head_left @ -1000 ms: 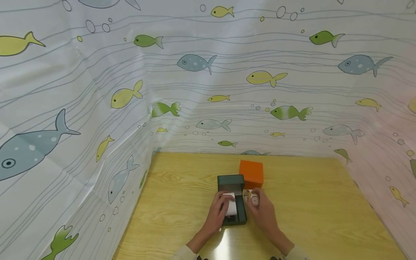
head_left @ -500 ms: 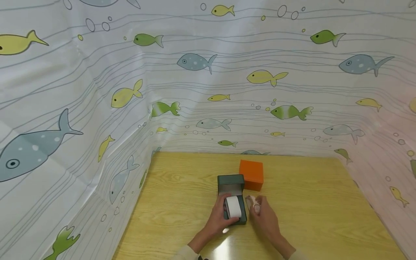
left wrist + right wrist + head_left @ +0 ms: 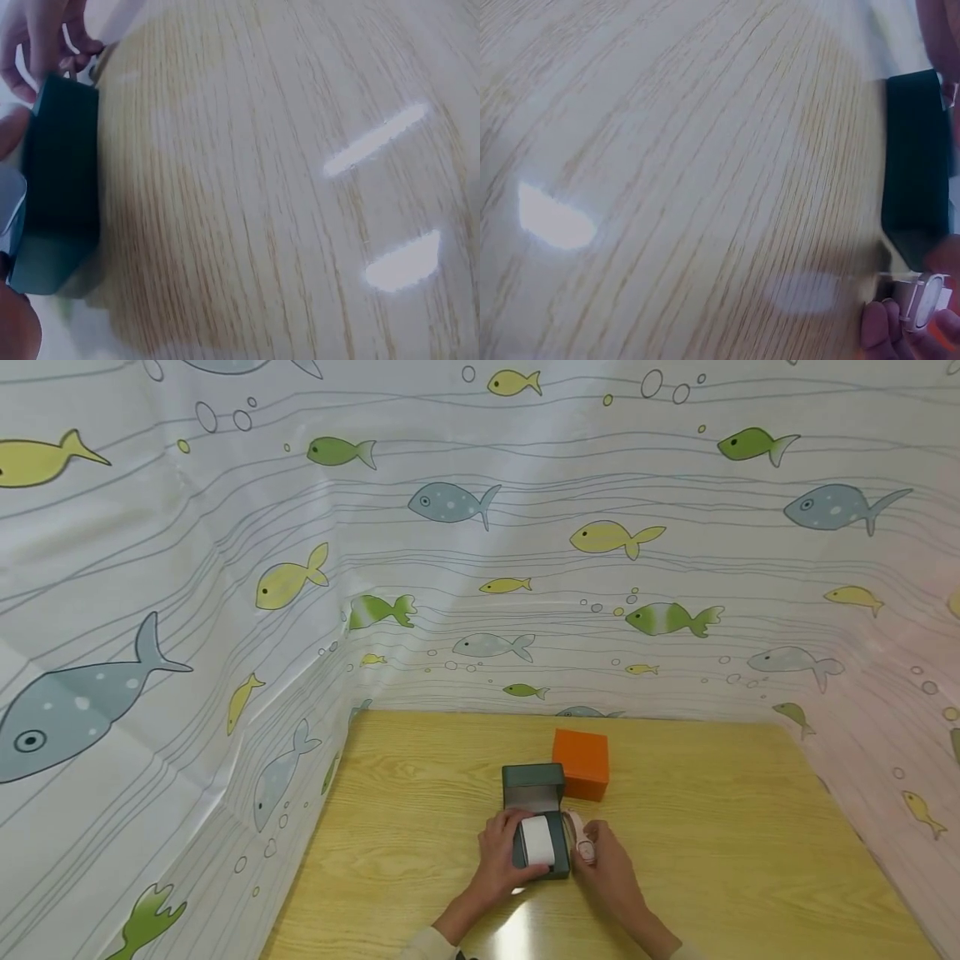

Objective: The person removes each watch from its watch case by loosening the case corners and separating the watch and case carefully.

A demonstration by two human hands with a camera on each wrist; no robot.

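The open dark green hinged box (image 3: 536, 822) holding a white cushion (image 3: 537, 841) sits mid-table on the wooden table (image 3: 420, 793), nearer its near edge. The left hand (image 3: 497, 858) curls round the box's left side. The right hand (image 3: 603, 864) pinches a pale wristwatch (image 3: 583, 843) just beside the box's right wall. An orange cube box (image 3: 581, 763) touches the lid behind; bare wood lies wide either side.

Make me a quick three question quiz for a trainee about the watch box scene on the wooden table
1. True or false: the lid of the dark green box is open.
2. Which hand holds the watch? A) left hand B) right hand C) neither
3. Fill in: the closed box behind and to the right of the green one, on the table, is the ____ box.

Key
1. True; the lid stands upright behind the white cushion.
2. B; it is pinched in the fingers beside the green box.
3. orange
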